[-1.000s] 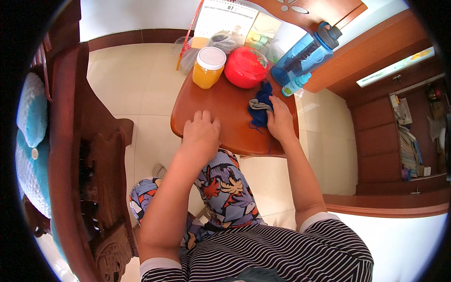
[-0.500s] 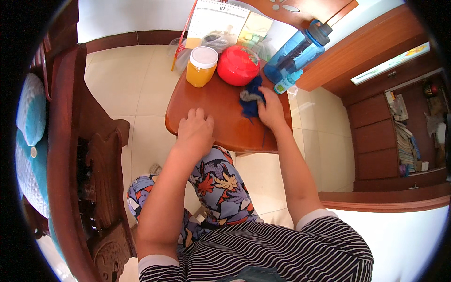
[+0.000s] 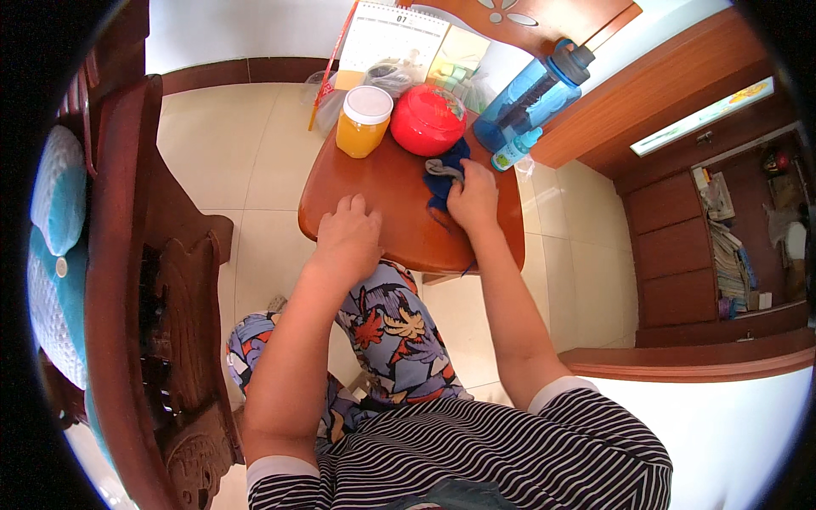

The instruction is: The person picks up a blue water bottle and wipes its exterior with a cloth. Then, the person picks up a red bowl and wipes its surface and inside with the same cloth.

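Note:
My right hand is closed on the edge of a crumpled dark blue cloth with a grey patch, which lies on the polished brown wooden chair seat. A thin blue strand hangs near the seat's front edge below that hand. Resting at the front left of the seat, my left hand has its fingers stretched out and holds nothing. Behind the cloth stands a round red container. A small light-blue bottle is just to the right of the cloth.
A jar of yellow contents with a white lid stands left of the red container. At the seat's back are a desk calendar, clear plastic bags and a large blue water bottle. A carved wooden bench flanks the left; shelves stand right.
My right hand has shifted slightly left and toward me, and the blue cloth has moved left and bunched differently. My left hand stays in nearly the same place.

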### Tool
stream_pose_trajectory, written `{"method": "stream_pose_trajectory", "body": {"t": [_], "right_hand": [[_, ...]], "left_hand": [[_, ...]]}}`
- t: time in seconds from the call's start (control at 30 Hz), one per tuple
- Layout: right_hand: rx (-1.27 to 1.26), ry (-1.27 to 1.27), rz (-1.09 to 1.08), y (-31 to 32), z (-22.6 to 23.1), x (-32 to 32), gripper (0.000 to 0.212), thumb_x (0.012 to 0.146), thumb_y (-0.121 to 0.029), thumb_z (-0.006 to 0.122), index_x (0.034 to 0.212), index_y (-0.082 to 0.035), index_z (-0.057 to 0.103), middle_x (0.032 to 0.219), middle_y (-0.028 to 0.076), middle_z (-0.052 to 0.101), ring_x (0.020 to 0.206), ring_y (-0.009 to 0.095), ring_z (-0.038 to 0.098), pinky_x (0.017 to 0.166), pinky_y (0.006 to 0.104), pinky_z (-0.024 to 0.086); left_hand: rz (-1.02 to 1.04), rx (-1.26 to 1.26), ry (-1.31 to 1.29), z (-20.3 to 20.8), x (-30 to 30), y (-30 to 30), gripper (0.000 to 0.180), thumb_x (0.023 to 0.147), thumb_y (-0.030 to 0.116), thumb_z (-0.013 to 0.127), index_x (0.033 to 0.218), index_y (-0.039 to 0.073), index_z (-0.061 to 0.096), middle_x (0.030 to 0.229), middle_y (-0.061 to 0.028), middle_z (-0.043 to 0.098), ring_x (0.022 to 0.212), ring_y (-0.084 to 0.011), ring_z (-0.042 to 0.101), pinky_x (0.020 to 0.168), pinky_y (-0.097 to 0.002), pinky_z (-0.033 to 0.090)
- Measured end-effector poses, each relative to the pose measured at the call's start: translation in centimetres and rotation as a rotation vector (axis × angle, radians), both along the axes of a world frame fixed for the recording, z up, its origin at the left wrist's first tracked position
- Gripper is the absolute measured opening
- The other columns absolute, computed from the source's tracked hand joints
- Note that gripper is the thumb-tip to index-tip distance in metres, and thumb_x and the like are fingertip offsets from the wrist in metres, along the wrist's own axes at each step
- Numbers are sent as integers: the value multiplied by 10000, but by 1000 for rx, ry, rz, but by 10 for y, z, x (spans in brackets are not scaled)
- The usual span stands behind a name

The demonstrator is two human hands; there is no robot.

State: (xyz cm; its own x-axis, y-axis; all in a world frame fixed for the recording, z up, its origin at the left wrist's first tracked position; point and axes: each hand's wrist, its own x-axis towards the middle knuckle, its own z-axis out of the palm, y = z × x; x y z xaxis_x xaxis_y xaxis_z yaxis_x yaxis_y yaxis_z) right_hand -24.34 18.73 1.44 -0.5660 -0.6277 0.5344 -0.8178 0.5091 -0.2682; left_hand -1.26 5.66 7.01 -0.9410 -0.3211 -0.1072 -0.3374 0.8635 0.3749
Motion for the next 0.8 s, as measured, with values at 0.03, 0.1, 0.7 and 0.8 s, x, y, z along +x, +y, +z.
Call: {"method": "stream_pose_trajectory", "body": {"t": [0.03, 0.1, 0.7, 0.8], "right_hand": [[21, 12, 30, 1, 1, 13, 369, 781, -44, 610, 1144, 24, 612, 1154, 226, 625, 1092, 422, 553, 968, 485, 445], [51, 27, 116, 8, 9, 45, 378, 774, -45, 616, 1148, 17, 612, 1155, 222, 622, 1086, 412, 557, 955, 481, 456], [190, 111, -50, 1, 5, 3, 334, 839, -161, 639, 1151, -41, 651, 1080, 177, 637, 1049, 387, 580, 887, 488, 496], [153, 110, 79, 28, 14, 45, 343, 831, -155, 647, 1149, -26, 640, 1095, 185, 635, 1046, 388, 578, 899, 486, 487]], "left_hand": [[0, 4, -10, 0, 1, -1, 480, 803, 227, 741, 1211, 12, 610, 1356, -231, 509, 1300, -385, 460, 1009, -463, 463], [5, -16, -5, -3, 2, -1, 487, 809, 231, 733, 1224, 12, 603, 1390, -240, 488, 1322, -388, 446, 1024, -463, 455], [3, 18, -86, 2, 1, -2, 530, 838, 251, 723, 1287, 15, 569, 1504, -244, 393, 1411, -380, 363, 1086, -463, 409], [15, 5, -93, 1, 3, -1, 538, 839, 257, 725, 1293, 17, 566, 1500, -243, 398, 1414, -374, 359, 1082, -469, 411]]}}
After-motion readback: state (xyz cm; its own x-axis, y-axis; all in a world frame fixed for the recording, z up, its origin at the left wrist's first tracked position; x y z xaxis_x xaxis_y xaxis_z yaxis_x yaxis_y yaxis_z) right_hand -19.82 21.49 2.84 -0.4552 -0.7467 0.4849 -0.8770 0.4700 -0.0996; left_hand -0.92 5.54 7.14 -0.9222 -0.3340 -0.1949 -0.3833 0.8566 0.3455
